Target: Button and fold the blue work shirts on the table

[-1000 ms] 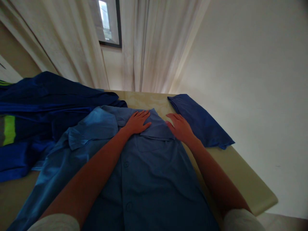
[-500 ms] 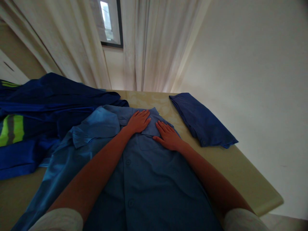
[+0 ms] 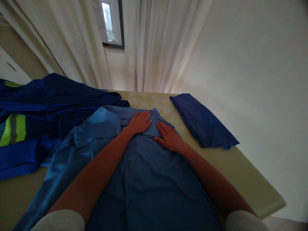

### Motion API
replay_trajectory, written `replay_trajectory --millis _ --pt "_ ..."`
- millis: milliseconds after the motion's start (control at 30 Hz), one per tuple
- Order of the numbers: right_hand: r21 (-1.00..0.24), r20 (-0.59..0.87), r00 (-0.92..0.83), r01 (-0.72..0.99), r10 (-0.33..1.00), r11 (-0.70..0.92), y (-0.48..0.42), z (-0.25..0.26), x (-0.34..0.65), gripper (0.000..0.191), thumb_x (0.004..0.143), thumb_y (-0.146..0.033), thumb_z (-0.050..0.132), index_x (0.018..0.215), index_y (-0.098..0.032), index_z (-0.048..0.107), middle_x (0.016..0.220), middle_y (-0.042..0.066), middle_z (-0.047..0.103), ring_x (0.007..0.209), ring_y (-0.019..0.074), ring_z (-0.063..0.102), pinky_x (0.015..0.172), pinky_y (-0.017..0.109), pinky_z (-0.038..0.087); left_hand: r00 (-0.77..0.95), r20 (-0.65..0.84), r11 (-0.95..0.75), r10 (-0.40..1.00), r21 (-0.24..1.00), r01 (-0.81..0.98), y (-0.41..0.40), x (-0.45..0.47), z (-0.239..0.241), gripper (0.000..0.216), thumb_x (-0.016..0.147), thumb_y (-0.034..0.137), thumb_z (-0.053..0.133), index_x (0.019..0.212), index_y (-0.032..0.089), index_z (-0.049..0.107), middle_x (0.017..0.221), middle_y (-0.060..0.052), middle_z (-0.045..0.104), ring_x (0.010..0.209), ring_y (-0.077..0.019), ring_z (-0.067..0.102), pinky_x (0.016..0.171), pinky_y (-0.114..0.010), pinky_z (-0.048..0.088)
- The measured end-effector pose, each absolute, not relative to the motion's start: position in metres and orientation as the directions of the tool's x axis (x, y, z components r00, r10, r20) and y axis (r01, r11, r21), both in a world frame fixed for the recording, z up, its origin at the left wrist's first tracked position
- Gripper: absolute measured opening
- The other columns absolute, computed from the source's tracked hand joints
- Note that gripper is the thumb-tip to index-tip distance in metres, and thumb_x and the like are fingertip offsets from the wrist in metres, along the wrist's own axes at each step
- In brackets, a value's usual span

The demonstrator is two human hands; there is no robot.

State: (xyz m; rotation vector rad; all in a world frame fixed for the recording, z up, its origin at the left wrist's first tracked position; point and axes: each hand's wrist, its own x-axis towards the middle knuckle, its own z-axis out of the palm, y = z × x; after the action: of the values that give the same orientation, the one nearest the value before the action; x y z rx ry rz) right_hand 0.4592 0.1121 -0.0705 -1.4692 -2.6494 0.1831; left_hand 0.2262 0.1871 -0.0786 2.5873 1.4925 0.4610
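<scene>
A blue button-front shirt (image 3: 149,183) lies spread on a beige table (image 3: 243,179), collar toward the far end. My left hand (image 3: 139,122) rests flat on the collar with its fingers stretched out. My right hand (image 3: 168,137) lies flat just right of it, on the shirt's chest by the pocket, fingers apart. One short sleeve (image 3: 96,126) sticks out to the left. Neither hand holds anything.
A folded dark blue garment (image 3: 203,121) sits on the table's right side. A heap of dark blue workwear (image 3: 48,106) with a yellow-green reflective stripe (image 3: 14,128) fills the left. White curtains (image 3: 154,45) and a plain wall stand behind; the table's right edge is close.
My right hand slid left from the shirt's right shoulder edge onto the chest beside my left hand. My left hand stayed on the collar.
</scene>
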Motion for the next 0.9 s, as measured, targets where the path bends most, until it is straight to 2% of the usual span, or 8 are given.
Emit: replay_trajectory --millis 400,533,633,700,800,900 --pt "-0.152 0.058 -0.524 0.837 0.850 0.526 0.111 -0.073 0.459 0.085 0.102 -0.074 0.028 0.167 -0.019 0.026 0.171 0.013 0.024 0.158 0.0302 0.025 0.130 0.049 0.021 0.465 0.191 -0.501 0.864 0.244 0.831 0.187 0.226 -0.079 0.060 0.105 0.042 0.029 0.159 0.019 0.041 0.169 -0.009 0.035 0.155 -0.0273 0.033 0.130 -0.046 0.015" --pt "-0.135 0.005 -0.537 0.835 0.843 0.533 0.113 -0.065 0.458 0.088 0.102 -0.074 0.028 0.166 -0.014 0.025 0.172 0.016 0.022 0.158 0.0320 0.024 0.129 0.051 0.022 0.463 0.209 -0.506 0.861 0.258 0.823 0.188 0.226 -0.081 0.058 0.105 0.040 0.032 0.158 0.018 0.042 0.168 -0.010 0.037 0.154 -0.0269 0.035 0.129 -0.047 0.016" --pt "-0.131 -0.039 -0.571 0.816 0.820 0.562 0.118 -0.049 0.461 0.085 0.101 -0.070 0.041 0.163 -0.011 0.034 0.169 0.019 0.029 0.154 0.0345 0.033 0.127 0.049 0.028 0.454 0.287 -0.532 0.843 0.323 0.783 0.192 0.224 -0.073 0.053 0.101 0.038 0.046 0.149 0.018 0.051 0.161 -0.012 0.047 0.148 -0.0268 0.042 0.126 -0.045 0.025" --pt "-0.128 -0.044 -0.600 0.797 0.799 0.591 0.120 -0.036 0.464 0.076 0.101 -0.062 0.052 0.156 -0.011 0.045 0.162 0.020 0.043 0.148 0.0346 0.043 0.124 0.047 0.033 0.490 0.314 -0.581 0.813 0.379 0.721 0.194 0.225 -0.060 0.041 0.095 0.037 0.056 0.131 0.018 0.064 0.144 -0.013 0.062 0.137 -0.0269 0.052 0.120 -0.043 0.034" --pt "-0.117 -0.045 -0.628 0.776 0.777 0.620 0.121 -0.021 0.468 0.054 0.097 -0.046 0.065 0.141 -0.014 0.061 0.140 0.018 0.063 0.129 0.0330 0.059 0.113 0.046 0.043 0.672 0.158 -0.649 0.724 0.486 0.585 0.190 0.230 -0.036 0.026 0.090 0.040 0.066 0.105 0.019 0.072 0.112 -0.008 0.073 0.108 -0.0228 0.066 0.100 -0.035 0.048" --pt "-0.110 -0.057 -0.647 0.761 0.760 0.640 0.120 -0.013 0.473 0.043 0.091 -0.034 0.071 0.130 -0.017 0.065 0.122 0.014 0.068 0.116 0.0303 0.064 0.104 0.042 0.048 0.788 -0.128 -0.634 0.603 0.522 0.570 0.180 0.238 -0.020 0.031 0.078 0.041 0.079 0.101 0.021 0.073 0.099 -0.004 0.074 0.086 -0.0185 0.067 0.078 -0.027 0.048"
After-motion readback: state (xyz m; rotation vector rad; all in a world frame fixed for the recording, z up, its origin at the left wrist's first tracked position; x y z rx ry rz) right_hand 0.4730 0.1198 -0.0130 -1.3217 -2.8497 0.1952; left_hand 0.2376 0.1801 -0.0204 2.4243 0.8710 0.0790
